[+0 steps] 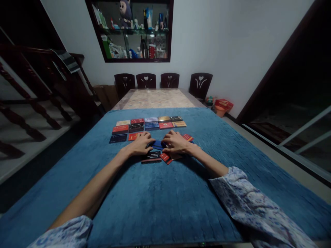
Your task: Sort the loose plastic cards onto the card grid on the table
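Left hand (140,143): fingers and thumb curled at the left end of the blue card (158,145); whether they pinch it or merely rest there cannot be told, the fingertips being dim and partly hidden.
Right hand (175,142): bent likewise at the right end, closure equally uncertain; hands at opposite ends probably keep the card square.
Blue card: between the hands, just beyond the black card (153,156).
Card rows (152,126): beyond the hands, laid edge to edge, presumably so each face stays readable.
Loose cards: a tilted red card (165,158) beside the black one; another red-faced card (188,137) past the right hand; both seemingly unaligned.
Blue cloth (160,203): under all cards, likely limiting slip.
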Demonstrator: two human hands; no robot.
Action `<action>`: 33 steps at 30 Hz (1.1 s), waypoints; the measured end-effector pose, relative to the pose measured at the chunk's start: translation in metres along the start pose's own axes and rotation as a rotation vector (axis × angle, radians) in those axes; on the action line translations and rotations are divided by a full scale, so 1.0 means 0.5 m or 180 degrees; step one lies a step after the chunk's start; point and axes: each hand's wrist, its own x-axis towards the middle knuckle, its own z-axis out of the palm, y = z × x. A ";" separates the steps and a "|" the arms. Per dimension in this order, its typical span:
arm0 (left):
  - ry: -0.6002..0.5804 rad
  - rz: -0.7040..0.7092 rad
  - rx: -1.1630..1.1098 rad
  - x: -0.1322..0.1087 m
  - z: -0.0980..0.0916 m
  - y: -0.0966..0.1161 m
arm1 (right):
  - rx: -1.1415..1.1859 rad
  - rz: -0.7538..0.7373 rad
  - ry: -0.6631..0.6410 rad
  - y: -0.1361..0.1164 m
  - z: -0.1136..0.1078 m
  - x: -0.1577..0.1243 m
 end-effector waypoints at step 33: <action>0.1053 -0.0236 -0.1057 0.008 0.027 -0.026 | 0.0029 0.0072 0.1203 0.023 0.026 0.015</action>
